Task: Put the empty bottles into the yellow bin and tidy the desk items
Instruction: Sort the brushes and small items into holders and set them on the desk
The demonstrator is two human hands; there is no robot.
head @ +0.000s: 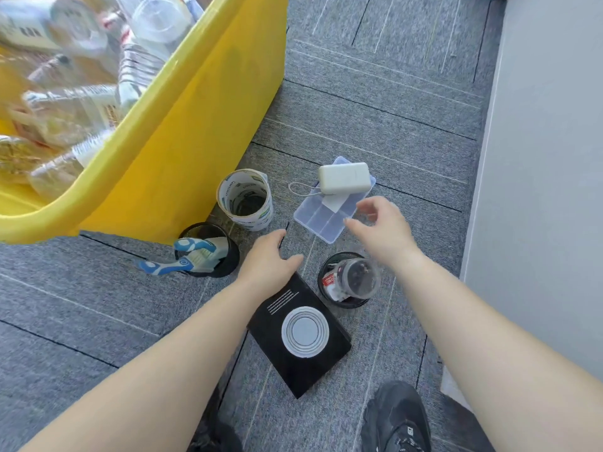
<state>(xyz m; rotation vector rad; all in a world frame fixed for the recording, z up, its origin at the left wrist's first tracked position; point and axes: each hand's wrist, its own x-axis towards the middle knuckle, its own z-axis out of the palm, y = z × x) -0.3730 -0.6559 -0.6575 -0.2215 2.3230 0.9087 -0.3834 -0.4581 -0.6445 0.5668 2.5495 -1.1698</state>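
Both hands (266, 256) outstretched, fingers relaxed

Charger (344, 178) on compartment box (321, 220)

We see a yellow bin (182, 132) of smooth, glossy plastic holding bottles (65, 109) of clear, crinkled plastic. The floor (375, 102) is rough grey carpet tile. The compartment box (321, 220) is translucent plastic, the power bank (342, 178) smooth white matt plastic, the black book (313, 363) matt-covered.
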